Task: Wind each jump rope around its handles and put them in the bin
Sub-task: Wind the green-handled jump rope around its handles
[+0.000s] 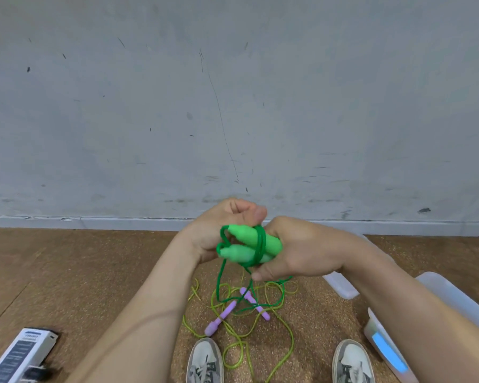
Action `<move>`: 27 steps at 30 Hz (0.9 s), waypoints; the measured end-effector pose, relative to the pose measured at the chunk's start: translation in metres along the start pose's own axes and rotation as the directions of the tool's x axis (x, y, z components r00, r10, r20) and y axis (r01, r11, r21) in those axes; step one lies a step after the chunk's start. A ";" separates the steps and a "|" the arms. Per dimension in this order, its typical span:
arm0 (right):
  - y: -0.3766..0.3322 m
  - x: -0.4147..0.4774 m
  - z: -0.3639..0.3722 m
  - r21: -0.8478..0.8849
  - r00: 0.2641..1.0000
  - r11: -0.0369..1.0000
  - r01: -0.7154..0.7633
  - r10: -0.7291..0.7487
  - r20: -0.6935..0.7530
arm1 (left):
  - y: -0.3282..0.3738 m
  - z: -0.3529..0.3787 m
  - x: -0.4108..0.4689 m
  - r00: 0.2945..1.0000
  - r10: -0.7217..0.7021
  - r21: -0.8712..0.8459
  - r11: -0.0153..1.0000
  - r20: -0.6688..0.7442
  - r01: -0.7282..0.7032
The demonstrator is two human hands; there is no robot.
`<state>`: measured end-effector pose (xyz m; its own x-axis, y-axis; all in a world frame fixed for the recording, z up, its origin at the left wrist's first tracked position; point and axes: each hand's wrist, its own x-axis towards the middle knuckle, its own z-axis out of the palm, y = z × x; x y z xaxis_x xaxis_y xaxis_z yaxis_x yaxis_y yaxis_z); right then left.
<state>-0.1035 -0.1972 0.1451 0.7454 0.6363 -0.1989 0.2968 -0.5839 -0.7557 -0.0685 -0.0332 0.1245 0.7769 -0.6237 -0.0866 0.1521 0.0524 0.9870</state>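
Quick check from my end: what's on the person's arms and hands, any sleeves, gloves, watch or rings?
Nothing worn shows. The left hand and right hand are bare, with no gloves and no rings visible. The left forearm and right forearm are bare too: no sleeve reaches into view, and neither wrist carries a watch or band.

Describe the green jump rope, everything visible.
The green jump rope has two pale green, plastic-looking handles held side by side in the air. Darker green cord loops a few times round their middle; the rest hangs loose toward the floor. The right hand grips the butt ends; the left hand holds by the tapered ends.
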 end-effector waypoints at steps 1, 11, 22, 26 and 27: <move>0.001 0.000 0.000 0.129 1.000 0.992 0.013 -0.010 -0.022 | 0.001 0.005 0.002 0.999 0.000 -0.076 0.997 -0.035 -0.003; 0.016 0.006 -0.017 0.622 0.914 0.778 -0.087 0.311 -0.261 | -0.006 0.014 0.016 0.965 0.042 0.173 0.985 -0.260 0.004; 0.042 0.021 -0.024 0.214 0.636 0.859 -0.465 0.492 -0.594 | -0.001 0.025 0.008 0.941 0.260 0.964 0.210 -0.216 0.163; 0.039 0.023 -0.021 -0.102 0.675 0.781 -0.616 0.456 -0.580 | 0.007 0.037 0.008 0.917 0.390 0.997 0.030 -0.080 0.074; 0.038 0.024 -0.019 -0.170 0.702 0.762 -0.625 0.453 -0.549 | 0.009 0.038 0.008 0.915 0.400 0.999 0.023 -0.052 0.047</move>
<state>-0.0634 -0.2136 0.1232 0.9857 -0.0947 -0.1393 -0.1380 -0.9282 -0.3456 -0.0843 -0.0678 0.1381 0.8037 -0.5091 0.3080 -0.5702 -0.8069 0.1543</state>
